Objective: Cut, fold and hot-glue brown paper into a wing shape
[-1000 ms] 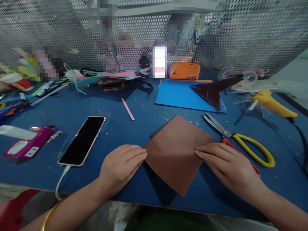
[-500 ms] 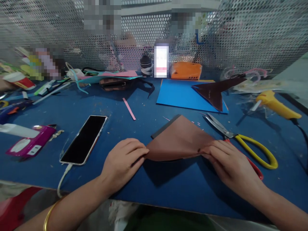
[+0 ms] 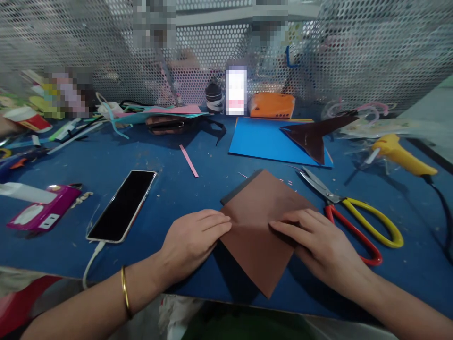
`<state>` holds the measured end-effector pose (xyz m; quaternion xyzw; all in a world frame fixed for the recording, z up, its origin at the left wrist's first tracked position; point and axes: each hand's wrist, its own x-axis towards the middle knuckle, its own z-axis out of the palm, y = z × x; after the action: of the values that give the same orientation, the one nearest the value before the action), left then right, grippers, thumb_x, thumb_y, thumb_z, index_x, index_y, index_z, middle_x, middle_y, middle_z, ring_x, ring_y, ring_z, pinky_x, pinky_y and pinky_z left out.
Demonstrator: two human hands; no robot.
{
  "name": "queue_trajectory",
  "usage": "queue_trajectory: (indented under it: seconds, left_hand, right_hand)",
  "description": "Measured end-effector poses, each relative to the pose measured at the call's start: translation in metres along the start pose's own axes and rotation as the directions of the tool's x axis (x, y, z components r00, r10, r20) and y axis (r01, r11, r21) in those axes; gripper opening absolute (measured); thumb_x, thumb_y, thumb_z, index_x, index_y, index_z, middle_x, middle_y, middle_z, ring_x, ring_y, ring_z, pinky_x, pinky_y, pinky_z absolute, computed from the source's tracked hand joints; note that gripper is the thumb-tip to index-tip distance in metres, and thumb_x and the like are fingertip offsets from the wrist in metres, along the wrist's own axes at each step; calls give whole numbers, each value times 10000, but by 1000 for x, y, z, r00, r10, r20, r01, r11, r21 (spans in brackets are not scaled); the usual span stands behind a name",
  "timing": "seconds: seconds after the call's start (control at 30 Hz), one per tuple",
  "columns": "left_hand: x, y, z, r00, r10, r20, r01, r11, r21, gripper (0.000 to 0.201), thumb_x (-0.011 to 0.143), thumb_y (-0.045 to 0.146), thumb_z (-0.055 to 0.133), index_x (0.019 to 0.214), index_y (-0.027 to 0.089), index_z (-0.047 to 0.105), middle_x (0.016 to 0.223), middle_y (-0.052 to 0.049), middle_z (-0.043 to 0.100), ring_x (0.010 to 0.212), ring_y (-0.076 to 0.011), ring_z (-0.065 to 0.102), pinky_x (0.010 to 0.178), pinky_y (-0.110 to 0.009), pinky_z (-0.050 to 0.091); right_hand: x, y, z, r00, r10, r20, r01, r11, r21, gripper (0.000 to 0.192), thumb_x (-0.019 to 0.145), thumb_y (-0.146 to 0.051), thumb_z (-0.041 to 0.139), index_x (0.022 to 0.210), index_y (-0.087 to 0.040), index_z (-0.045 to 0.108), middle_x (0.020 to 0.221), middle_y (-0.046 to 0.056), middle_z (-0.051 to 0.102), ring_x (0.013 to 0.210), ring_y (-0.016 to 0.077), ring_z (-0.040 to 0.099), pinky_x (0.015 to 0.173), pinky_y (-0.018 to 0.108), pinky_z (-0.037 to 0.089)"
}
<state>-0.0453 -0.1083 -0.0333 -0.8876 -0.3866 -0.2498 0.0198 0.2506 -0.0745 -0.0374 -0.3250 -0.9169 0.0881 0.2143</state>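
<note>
A brown square of paper lies like a diamond on the blue table, its near corner reaching the table's front edge. My left hand lies flat with its fingertips pressing the sheet's left corner. My right hand rests palm down on the right half of the sheet, fingers pointing left toward the middle. Both hands press the paper; neither one lifts it.
Scissors with a yellow and a red handle lie just right of my right hand. A black phone on a cable lies to the left. Farther back are a blue sheet, a dark folded paper, a yellow glue gun and a pink case.
Half a second ago the near corner was folded up away from me; now the sheet lies flat again and both hands have slid inward onto it.
</note>
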Motion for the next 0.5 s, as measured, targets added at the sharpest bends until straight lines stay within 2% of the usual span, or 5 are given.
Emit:
queue_trajectory:
  seconds: [0.13,0.27,0.37,0.43,0.5]
  left_hand:
    - [5,3,0,993,31,110,-40,997,73,292,966,154,476,1205,142,645,1106,-94,723,928,-216,660,742,-363,579]
    - [11,2,0,982,1,187,-16,997,76,329,992,165,394,1201,159,648,1078,-110,695,826,-218,597,678,-386,528]
    - [14,0,0,988,-63,140,77,992,-96,289,995,173,424,1106,176,690,1022,-78,719,842,-196,607,699,-354,517]
    - [15,-2,0,980,-169,109,188,959,-212,219,980,200,506,1019,200,721,968,-42,733,864,-180,633,726,-328,521]
    - [16,-3,-1,952,-291,97,307,909,-282,137,937,251,613,904,224,743,891,-7,734,833,-163,653,712,-299,526]
  right_hand:
    - [20,-10,5,984,-34,175,41,999,-36,520,877,-61,410,1348,-219,563,1029,119,623,887,248,556,714,393,460]
    - [30,-13,3,979,-58,197,56,998,17,452,922,-109,412,1323,-214,592,958,100,613,818,229,542,682,379,451]
    - [29,-10,-2,990,1,139,-20,991,131,378,952,-122,393,1202,-215,661,943,90,639,832,217,572,677,355,460]
    - [27,-7,-5,992,74,101,-95,971,221,293,978,-165,423,1050,-219,702,900,71,653,812,196,595,677,332,471]
    - [26,-4,-7,986,145,82,-162,949,270,218,984,-234,492,940,-226,705,838,48,655,777,179,612,665,308,479]
